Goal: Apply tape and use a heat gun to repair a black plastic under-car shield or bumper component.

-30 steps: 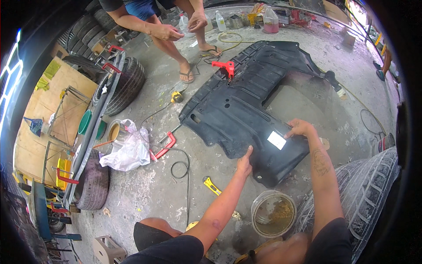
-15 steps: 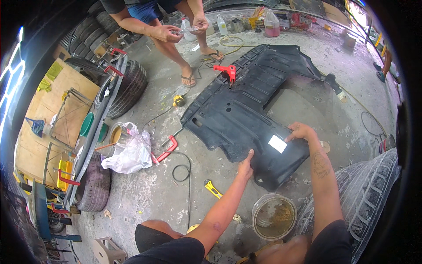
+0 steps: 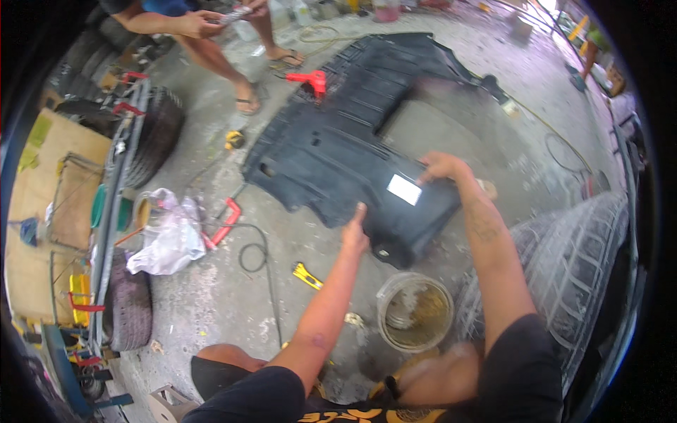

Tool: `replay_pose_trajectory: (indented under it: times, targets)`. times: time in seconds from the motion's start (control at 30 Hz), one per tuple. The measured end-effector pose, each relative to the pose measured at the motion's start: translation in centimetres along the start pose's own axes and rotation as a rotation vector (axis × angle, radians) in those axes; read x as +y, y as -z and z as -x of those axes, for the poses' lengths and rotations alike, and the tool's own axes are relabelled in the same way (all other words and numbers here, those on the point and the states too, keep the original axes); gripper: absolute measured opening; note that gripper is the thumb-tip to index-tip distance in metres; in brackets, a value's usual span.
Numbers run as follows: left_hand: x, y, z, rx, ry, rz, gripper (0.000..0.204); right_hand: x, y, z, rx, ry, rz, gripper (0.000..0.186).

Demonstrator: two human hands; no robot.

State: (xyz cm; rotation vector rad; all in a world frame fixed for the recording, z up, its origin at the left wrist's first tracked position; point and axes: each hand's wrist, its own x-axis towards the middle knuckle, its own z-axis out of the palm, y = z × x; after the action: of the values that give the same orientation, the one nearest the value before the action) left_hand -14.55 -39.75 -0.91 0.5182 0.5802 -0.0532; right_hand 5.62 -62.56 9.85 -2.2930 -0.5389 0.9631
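A large black plastic car undertray (image 3: 331,151) with ribs, slots and a white paper label (image 3: 404,189) lies in front of me. My left hand (image 3: 356,231) is closed on its near edge, thumb on top and the other fingers hidden beneath. On the inner edge of the cutout, beside the label, my right hand (image 3: 446,169) grips the same undertray. A red heat gun (image 3: 314,82) rests at the far left part of the undertray. Whether the near end is lifted off the floor, I cannot tell.
Close to me stand a round bucket (image 3: 415,311) and a yellow utility knife (image 3: 307,276) lies nearby. Leftward are a red clamp (image 3: 224,222), a white plastic bag (image 3: 169,236) and a cable. A plastic-wrapped part (image 3: 550,261) sits right. Another person's hands (image 3: 204,25) hold something small.
My view has shifted, so the whole scene sits higher and further left in the picture. Both hands keep their grip on the undertray at the same spots.
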Motion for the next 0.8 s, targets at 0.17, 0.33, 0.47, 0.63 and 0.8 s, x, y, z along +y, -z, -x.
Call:
replay_pose_trajectory:
  times: [0.17,0.33,0.47,0.63,0.8]
  targets:
    - [-0.2,1.2,-1.1,0.015,-0.142,0.016,0.042,-0.1,-0.4,-0.2,0.051,-0.016,-0.074,0.061]
    - [-1.6,1.6,-1.6,0.005,-0.126,0.035,0.056,1.5,-0.8,-0.1,0.097,-0.003,-0.073,0.058]
    - [-0.5,2.8,-2.2,0.049,-0.142,0.005,0.059,-1.7,-0.3,0.3,-0.009,-0.003,-0.016,0.055]
    - [-0.2,1.5,-1.0,-0.014,-0.1,0.04,0.05,-1.7,-0.9,1.2,0.106,-0.064,-0.074,0.062]
    - [-0.4,1.6,-1.5,0.002,-0.157,0.01,0.047,0.0,-0.6,-0.3,0.142,-0.079,-0.099,0.082]
